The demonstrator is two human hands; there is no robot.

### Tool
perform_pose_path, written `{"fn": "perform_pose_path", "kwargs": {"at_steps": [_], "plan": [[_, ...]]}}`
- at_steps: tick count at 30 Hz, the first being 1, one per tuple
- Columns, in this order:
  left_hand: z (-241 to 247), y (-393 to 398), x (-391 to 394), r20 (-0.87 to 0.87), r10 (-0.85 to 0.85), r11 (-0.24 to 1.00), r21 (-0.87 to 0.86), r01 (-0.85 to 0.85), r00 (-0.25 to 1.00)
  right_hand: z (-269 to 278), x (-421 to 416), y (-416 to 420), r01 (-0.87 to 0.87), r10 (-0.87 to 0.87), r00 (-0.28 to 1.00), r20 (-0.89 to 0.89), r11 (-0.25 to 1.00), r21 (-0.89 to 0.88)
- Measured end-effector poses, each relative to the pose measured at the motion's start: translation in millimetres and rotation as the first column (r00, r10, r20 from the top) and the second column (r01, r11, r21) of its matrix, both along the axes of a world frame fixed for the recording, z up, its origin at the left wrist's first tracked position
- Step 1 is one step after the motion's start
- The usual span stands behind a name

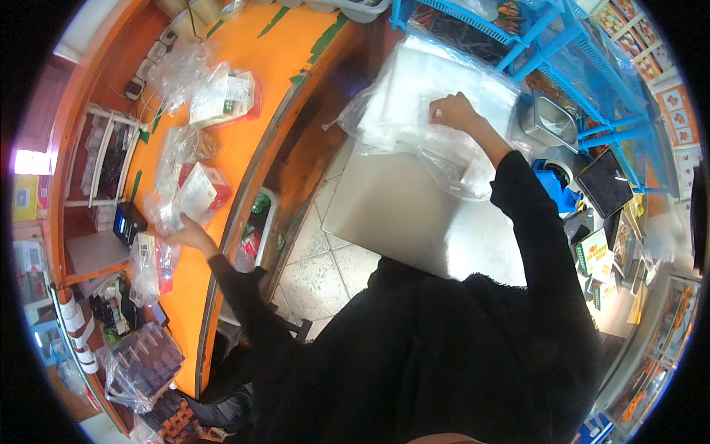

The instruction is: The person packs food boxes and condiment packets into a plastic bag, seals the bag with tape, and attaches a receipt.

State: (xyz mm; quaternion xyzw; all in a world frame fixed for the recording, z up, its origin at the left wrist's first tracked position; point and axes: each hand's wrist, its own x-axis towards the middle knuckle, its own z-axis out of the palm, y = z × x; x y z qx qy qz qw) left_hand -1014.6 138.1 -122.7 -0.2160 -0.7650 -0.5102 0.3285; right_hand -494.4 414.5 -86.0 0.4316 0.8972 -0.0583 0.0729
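Note:
My left hand [191,236] reaches over the orange counter, at the lower end of a bagged box [198,191] in clear plastic; whether it grips the bag is unclear. Another bagged box [147,261] lies just beside that hand, and a third bagged box [224,100] sits farther up the counter. On the metal table, my right hand [457,111] is over a stack of clear plastic bags [410,83], its fingers curled. Whether plastic is pinched between them cannot be told. Loose clear plastic [455,166] spreads below the right wrist.
Blue plastic shelving [588,72] rises at the right, with a steel pan [549,122] and a blue tape dispenser [557,186] near it. The orange counter [266,111] has a raised dark edge. Between counter and metal table [388,211] are a bin [266,222] and tiled floor.

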Motion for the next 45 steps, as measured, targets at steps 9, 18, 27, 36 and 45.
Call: {"fn": "perform_pose_path", "kwargs": {"at_steps": [9,18,27,36,45], "plan": [[24,97,309,0.255,-0.965,-0.029,-0.342,0.939,0.063,-29,18,34,-0.179,0.183,0.976,-0.117,0.983,0.047],[-18,193,393,0.194,-0.981,-0.121,-0.710,0.694,0.028,78,27,-28,0.518,0.030,0.426,-0.904,0.812,0.270],[46,143,432,0.048,-0.199,-0.060,0.996,0.061,-0.979,167,113,-180,0.396,-0.324,-0.483,-0.813,0.748,-0.533],[71,52,574,0.353,-0.098,0.106,0.933,0.343,-0.930,66,297,-298,0.670,-0.375,-0.494,-0.784,0.410,-0.618],[69,-31,708,0.783,0.063,-0.365,0.596,0.715,-0.619,38,479,-395,0.817,-0.490,-0.356,-0.796,0.250,-0.519]]}}
